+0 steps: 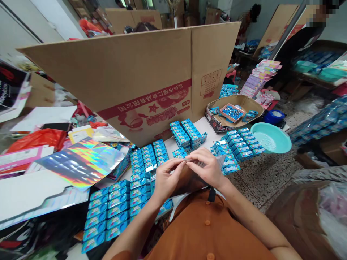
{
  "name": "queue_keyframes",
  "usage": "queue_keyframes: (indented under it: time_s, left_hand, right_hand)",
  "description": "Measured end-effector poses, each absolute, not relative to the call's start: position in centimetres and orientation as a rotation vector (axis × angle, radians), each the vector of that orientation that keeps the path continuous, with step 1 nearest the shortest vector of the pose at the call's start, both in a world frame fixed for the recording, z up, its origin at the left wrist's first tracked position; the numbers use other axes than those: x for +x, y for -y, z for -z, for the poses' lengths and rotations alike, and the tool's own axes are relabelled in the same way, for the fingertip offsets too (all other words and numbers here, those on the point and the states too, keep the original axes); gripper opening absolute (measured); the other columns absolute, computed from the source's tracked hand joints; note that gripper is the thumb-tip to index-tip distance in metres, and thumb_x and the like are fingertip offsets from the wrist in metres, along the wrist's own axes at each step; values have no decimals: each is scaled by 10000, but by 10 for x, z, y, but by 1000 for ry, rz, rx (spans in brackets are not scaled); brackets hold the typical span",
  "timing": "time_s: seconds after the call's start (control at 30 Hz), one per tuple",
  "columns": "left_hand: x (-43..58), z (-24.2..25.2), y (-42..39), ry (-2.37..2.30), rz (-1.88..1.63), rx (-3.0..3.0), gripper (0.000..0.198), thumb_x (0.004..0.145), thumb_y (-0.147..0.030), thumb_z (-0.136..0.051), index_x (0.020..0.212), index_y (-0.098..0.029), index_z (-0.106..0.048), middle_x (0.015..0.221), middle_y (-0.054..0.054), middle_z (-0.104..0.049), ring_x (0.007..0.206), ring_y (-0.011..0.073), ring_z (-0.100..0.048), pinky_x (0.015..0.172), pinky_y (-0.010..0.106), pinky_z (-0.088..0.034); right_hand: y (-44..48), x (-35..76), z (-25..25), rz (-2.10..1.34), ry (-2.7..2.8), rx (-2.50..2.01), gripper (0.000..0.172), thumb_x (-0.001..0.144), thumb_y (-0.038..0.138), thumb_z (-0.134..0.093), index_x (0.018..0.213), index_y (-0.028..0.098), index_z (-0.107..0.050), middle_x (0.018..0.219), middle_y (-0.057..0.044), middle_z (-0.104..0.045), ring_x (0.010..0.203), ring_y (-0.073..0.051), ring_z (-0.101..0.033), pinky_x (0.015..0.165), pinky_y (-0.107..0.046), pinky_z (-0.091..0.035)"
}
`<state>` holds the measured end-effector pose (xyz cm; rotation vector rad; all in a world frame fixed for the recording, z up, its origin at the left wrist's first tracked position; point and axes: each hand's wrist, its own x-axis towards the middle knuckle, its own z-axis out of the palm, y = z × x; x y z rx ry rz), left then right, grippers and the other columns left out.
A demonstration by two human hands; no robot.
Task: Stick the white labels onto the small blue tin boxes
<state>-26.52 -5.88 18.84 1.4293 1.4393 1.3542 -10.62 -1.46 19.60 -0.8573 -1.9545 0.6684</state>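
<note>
One foil pouch [189, 182], between left grip [168, 178], right grip [207, 168]

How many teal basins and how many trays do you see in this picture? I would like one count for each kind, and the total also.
Teal plastic basins: 3
Low cardboard tray: 1
Pink-rimmed tray: 1
Total: 5

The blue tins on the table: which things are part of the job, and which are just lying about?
Part of the job: left hand, right hand, shiny bag, blue tins.

Just lying about: rainbow foil sheet, cardboard carton, teal basin.
</note>
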Motion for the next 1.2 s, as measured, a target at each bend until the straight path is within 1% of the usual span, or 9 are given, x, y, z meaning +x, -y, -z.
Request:
queue_keyframes:
  time_s: [0.1,0.23,0.37,0.47,0.53,0.67,0.8,1.0,1.2]
  left_hand:
    - [-262,-187,61,-1418,-1371,1305,124,792,-292,-658,842,-190,-708,821,39,-703,766,155,-642,709,244,-498]
    - [-260,-185,62,-1369,-1366,1129,257,776,-321,-677,990,-186,-634,771,20,-688,708,139,-646,670,233,-504]
    - [-261,-184,62,-1406,-1381,1200,195,769,-323,-681,894,-173,-674,873,48,-702,803,158,-653,754,250,-511]
    - [-262,-183,61,-1419,-1365,1233,154,783,-314,-667,848,-176,-685,854,39,-702,788,151,-649,748,243,-510]
    - [-262,-182,60,-1431,-1363,1235,148,787,-312,-664,839,-175,-684,835,34,-700,772,146,-646,734,237,-509]
    - [-262,-181,59,-1456,-1388,1200,168,778,-324,-673,840,-168,-679,813,33,-699,750,145,-643,719,240,-510]
    - [-261,-177,58,-1459,-1408,1172,177,774,-331,-678,831,-164,-675,806,33,-696,740,142,-638,718,242,-511]
    - [-260,-175,57,-1477,-1419,1127,186,764,-335,-688,811,-157,-666,779,27,-686,712,133,-631,699,236,-509]
    - [-259,-177,56,-1480,-1410,1109,188,758,-337,-692,784,-155,-653,749,23,-680,691,129,-626,680,232,-506]
  right_hand:
    - [16,-105,-196,-873,1860,-866,87,834,234,-640,899,233,-698,877,-17,-699,871,-160,-616,801,-317,-488]
    - [18,-107,-193,-1030,1743,-913,56,805,235,-666,837,223,-710,834,-19,-707,825,-159,-635,765,-302,-507]
    - [19,-109,-189,-1141,1661,-959,77,782,252,-686,835,210,-722,844,-29,-718,818,-163,-656,745,-286,-521]
    - [18,-110,-186,-1142,1645,-1008,175,781,273,-688,943,210,-711,862,-26,-719,788,-157,-662,707,-273,-527]
    - [18,-110,-186,-1033,1691,-1020,198,795,282,-678,982,220,-698,856,-21,-718,769,-152,-658,701,-278,-527]
    - [17,-110,-184,-560,1941,-923,113,851,264,-622,925,256,-708,902,-18,-727,838,-165,-646,802,-331,-496]
    - [20,-109,-178,-182,2052,-893,182,861,251,-609,1023,271,-689,1006,-28,-716,906,-188,-625,830,-364,-466]
    - [26,-108,-169,-35,2107,-874,260,876,233,-583,1125,273,-647,1093,-31,-696,944,-201,-621,861,-377,-438]
    - [26,-109,-166,-2,2102,-835,259,864,201,-590,1109,261,-648,1077,-24,-704,931,-200,-619,855,-375,-434]
